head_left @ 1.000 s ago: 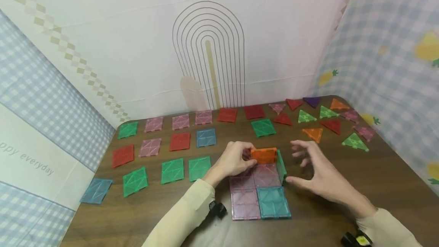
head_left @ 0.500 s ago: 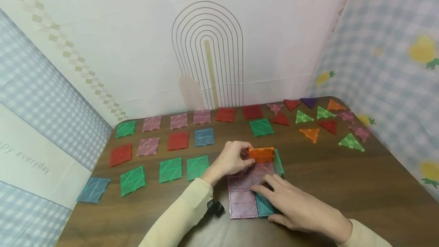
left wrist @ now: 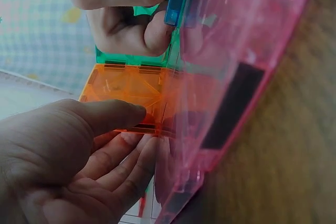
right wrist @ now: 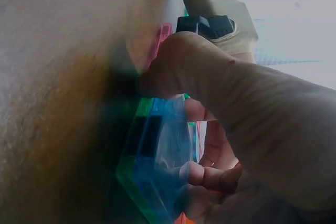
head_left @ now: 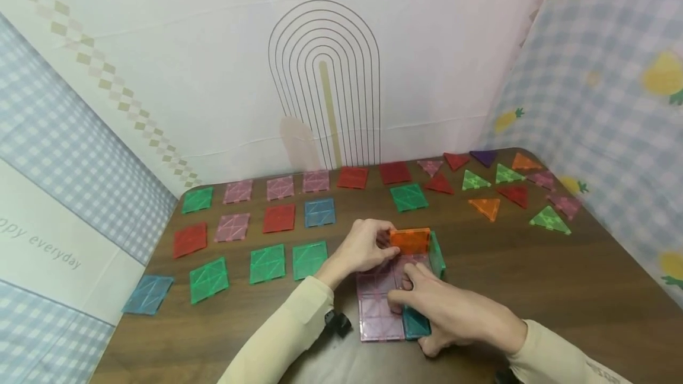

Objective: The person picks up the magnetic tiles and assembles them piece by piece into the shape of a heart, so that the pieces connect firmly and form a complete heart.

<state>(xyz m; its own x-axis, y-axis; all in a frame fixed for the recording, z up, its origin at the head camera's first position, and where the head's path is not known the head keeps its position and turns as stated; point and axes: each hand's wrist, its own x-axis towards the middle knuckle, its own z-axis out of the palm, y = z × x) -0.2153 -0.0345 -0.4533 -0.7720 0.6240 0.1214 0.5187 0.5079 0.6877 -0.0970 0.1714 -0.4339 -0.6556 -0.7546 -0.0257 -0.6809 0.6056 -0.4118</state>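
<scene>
Standing between right fingers [head_left: 404,298] and a green square [head_left: 408,197] is an orange tile [head_left: 413,242].

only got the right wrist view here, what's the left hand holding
Observer: The left hand pinches an upright orange tile, thumb on one face and fingers behind.
Operator: any loose triangles about
Observer: Yes, toward the far right corner of the table, a purple triangle among them.
Operator: and what's the loose piece furthest left
Observer: In the head view it's a blue square tile, lying flat near the table's left edge.
</scene>
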